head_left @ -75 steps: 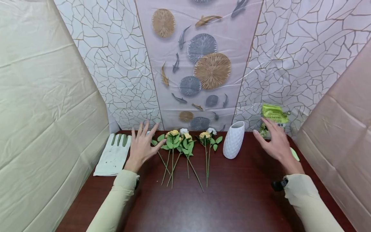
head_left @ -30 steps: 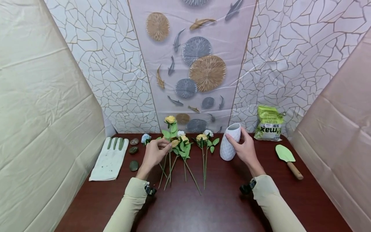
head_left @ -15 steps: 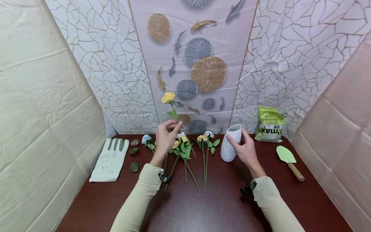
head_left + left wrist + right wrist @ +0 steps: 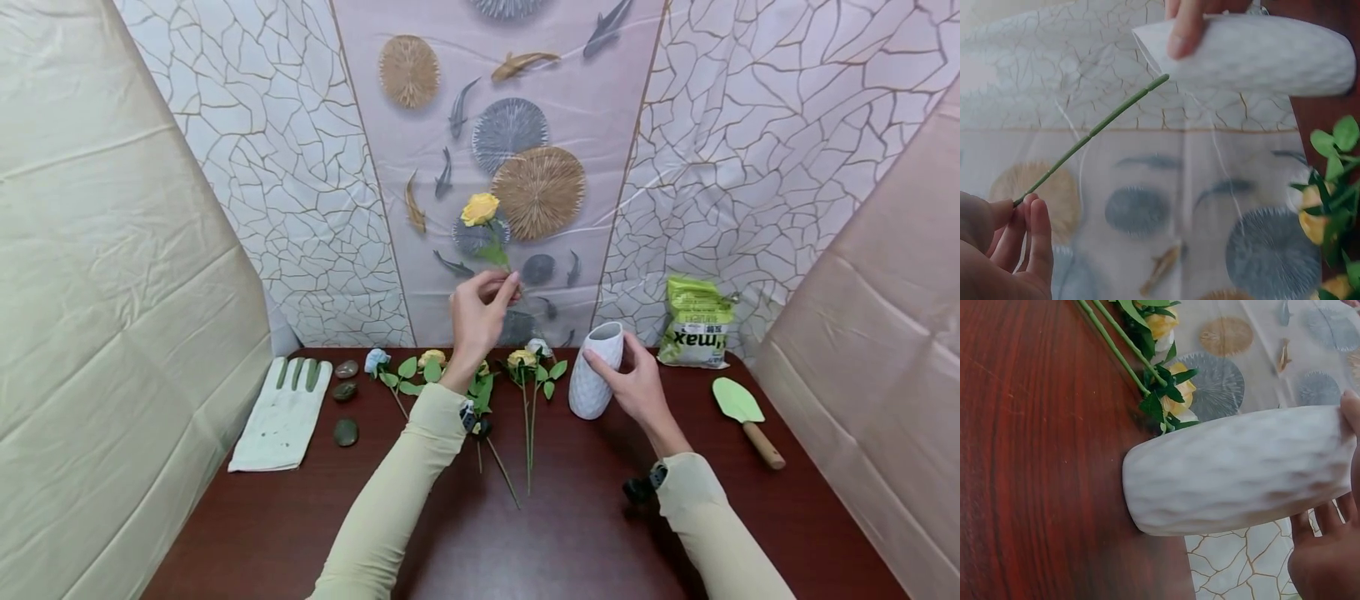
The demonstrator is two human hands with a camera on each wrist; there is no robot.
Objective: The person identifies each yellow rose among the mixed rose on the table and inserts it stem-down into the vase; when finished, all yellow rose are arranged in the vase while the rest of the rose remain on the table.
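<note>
My left hand [image 4: 480, 315] pinches the green stem of a yellow rose [image 4: 480, 209], raised over the table in front of the wall cloth. In the left wrist view the stem [image 4: 1094, 132] slants up from the fingertips, its lower end overlapping the area right by the vase's mouth. A white textured vase [image 4: 589, 385] stands on the table to the right. Thumb and fingers of my right hand [image 4: 637, 385] grip it near the rim. More yellow and white roses [image 4: 522, 359] lie on the table between the hands; my left forearm hides some of them.
At the left lie a white glove [image 4: 279, 425] and several dark stones [image 4: 346, 432], with a blue flower [image 4: 377, 360] beside them. A green bag [image 4: 696, 321] stands at the back right. Before it lies a small trowel [image 4: 738, 400] with a wooden handle.
My left hand picked a yellow rose from the table, lifted it and carried it right toward the vase. My right hand came in from the right and took hold of the vase, then stayed.
</note>
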